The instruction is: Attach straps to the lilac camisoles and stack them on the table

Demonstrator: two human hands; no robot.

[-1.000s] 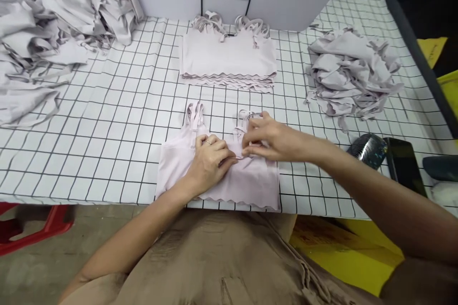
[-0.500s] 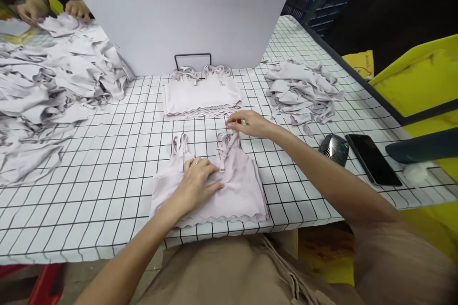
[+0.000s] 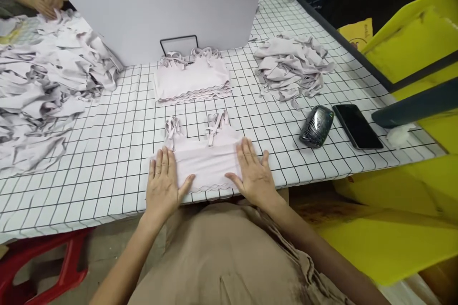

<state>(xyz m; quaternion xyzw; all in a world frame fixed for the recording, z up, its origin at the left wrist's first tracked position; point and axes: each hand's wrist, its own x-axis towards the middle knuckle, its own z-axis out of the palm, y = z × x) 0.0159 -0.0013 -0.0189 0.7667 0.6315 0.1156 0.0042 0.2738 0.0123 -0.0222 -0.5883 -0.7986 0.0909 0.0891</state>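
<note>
A pale pink bra top point(image 3: 207, 164) with thin straps and a wavy lower edge lies on the near part of the table, apparently on top of others like it. My left hand point(image 3: 162, 183) rests flat on its left side, fingers spread. On the right side my right hand point(image 3: 255, 174) lies the same way, thumb pointing inward. Neither hand grips the cloth. Just beyond is a neat stack of similar bra tops point(image 3: 193, 78), straps toward a grey-white board.
The white board point(image 3: 153, 5) stands upright at the back. Heaped pale cloth point(image 3: 53, 81) covers the left, with a smaller pile point(image 3: 291, 69) at right. A shiny dark object point(image 3: 317, 126) and a phone point(image 3: 358, 126) lie right. Another person's hands point(image 3: 50, 0) work at far left.
My right hand has come down from the strap onto the garment's right side. My left hand has slid from its middle to its left side. The view has shifted.
</note>
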